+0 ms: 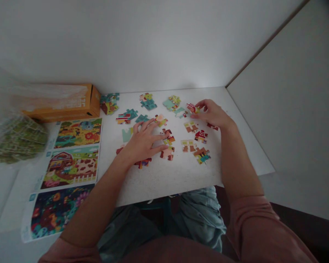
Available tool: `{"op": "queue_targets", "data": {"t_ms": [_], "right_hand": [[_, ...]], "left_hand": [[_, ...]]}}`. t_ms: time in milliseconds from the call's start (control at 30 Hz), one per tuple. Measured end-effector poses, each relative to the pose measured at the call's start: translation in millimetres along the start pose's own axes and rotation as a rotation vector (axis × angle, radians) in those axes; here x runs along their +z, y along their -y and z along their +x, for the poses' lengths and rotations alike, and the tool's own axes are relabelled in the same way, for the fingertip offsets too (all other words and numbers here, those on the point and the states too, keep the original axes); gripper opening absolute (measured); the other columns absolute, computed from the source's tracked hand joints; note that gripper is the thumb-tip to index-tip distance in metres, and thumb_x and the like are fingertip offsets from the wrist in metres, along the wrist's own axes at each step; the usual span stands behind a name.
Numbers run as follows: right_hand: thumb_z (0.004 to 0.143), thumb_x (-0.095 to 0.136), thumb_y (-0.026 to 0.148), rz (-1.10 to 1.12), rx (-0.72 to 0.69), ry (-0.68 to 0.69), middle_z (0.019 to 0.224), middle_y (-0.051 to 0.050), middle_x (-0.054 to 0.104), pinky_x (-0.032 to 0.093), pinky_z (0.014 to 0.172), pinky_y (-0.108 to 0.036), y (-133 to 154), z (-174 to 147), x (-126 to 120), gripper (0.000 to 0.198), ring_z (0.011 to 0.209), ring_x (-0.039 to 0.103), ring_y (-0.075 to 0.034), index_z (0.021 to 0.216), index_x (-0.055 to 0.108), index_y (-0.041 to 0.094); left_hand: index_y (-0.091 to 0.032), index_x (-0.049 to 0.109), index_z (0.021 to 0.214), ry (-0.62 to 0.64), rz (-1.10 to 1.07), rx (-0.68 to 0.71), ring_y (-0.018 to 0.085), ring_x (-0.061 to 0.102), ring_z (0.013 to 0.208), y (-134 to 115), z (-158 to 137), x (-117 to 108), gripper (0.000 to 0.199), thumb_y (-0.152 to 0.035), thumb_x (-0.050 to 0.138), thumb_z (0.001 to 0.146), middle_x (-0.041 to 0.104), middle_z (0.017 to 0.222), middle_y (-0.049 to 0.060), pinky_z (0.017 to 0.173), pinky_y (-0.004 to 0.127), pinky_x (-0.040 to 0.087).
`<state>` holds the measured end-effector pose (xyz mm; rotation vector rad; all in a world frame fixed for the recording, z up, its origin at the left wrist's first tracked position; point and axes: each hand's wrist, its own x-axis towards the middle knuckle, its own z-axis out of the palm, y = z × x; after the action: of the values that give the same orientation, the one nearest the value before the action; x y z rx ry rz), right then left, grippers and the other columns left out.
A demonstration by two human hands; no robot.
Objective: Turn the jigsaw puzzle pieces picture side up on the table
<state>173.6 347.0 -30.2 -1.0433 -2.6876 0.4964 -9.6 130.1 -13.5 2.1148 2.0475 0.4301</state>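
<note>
Now right fingers point(199, 109) pinch puzzle piece point(191, 107).

You are facing a plain white wall point(142, 40) that rises straight from the far edge of a white table point(167, 179). At the table's far right corner a second pale wall point(290, 109) meets it and runs back along the right edge. Soft, even light falls on both, and dark floor point(304, 223) shows under the near right corner.
</note>
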Motion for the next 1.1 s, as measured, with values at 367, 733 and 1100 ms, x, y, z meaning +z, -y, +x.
{"op": "queue_targets", "data": {"t_ms": [367,733,1100], "right_hand": [[0.077,0.027,0.039,-0.067,-0.23,-0.028,0.115,0.005,0.03,0.019,0.082,-0.044,60.9,1.9,19.7,0.033,0.101,0.028,-0.022,0.11,0.032,0.033],[0.074,0.035,0.039,-0.003,-0.386,0.073,0.113,0.01,0.033,0.02,0.087,-0.042,71.2,-2.8,13.5,0.027,0.104,0.028,-0.019,0.101,0.04,0.041],[0.066,0.047,0.04,0.024,-0.322,0.165,0.105,0.004,0.041,0.03,0.083,-0.035,80.1,4.7,19.0,0.045,0.095,0.038,-0.017,0.109,0.033,0.035]], "left_hand": [[-0.035,0.033,0.106,-0.221,0.014,-0.255,0.023,0.024,0.105,16.9,-2.2,-2.3,0.034,-0.042,0.031,0.073,0.034,0.111,-0.003,0.088,0.043,0.014],[-0.036,0.035,0.104,-0.209,0.009,-0.226,0.022,0.025,0.103,16.8,-1.1,-2.7,0.032,-0.04,0.032,0.073,0.037,0.108,-0.004,0.087,0.042,0.015],[-0.037,0.034,0.105,-0.217,0.034,-0.255,0.022,0.025,0.103,16.2,-2.5,-6.9,0.033,-0.039,0.035,0.072,0.038,0.107,-0.004,0.087,0.041,0.016]]}}
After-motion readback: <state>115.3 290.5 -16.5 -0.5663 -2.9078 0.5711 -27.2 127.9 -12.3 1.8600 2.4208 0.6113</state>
